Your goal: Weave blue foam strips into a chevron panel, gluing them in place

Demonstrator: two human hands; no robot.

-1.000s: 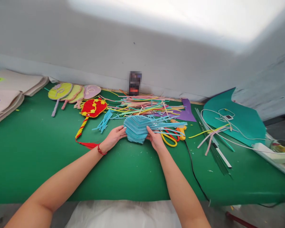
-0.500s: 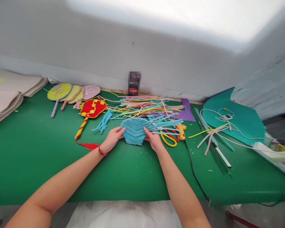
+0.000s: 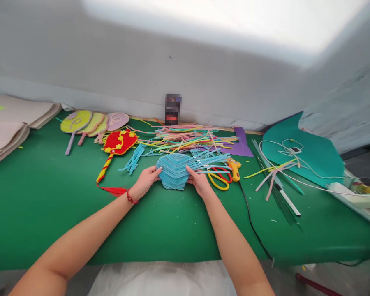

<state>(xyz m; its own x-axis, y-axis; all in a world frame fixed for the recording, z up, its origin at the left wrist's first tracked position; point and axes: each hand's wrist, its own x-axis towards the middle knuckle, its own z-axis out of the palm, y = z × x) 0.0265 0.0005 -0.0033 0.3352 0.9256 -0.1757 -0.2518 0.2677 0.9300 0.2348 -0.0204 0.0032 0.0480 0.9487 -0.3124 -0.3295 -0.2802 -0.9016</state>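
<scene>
Shifted slightly left and nearer the front edge of the table (image 3: pixel 160 230) since a second ago, one blue panel (image 3: pixel 173 172) is held level with the hands, between them. Left hand (image 3: pixel 148 179) and right hand (image 3: pixel 200 181) each pinch a side, thumbs on top, most fingers hidden beneath. Toward the back edge lies one red fan (image 3: pixel 126 142); pale fans (image 3: pixel 77 120) overlap, hard to count. One glue gun (image 3: pixel 235 170) sits beside scissors (image 3: pixel 218 183), blades concealed.

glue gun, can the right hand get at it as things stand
Probably yes, though the right hand would first have to let go of the blue piece. The glue gun lies nearby, its grip uncovered, with the yellow scissor handle lying between them.
</scene>
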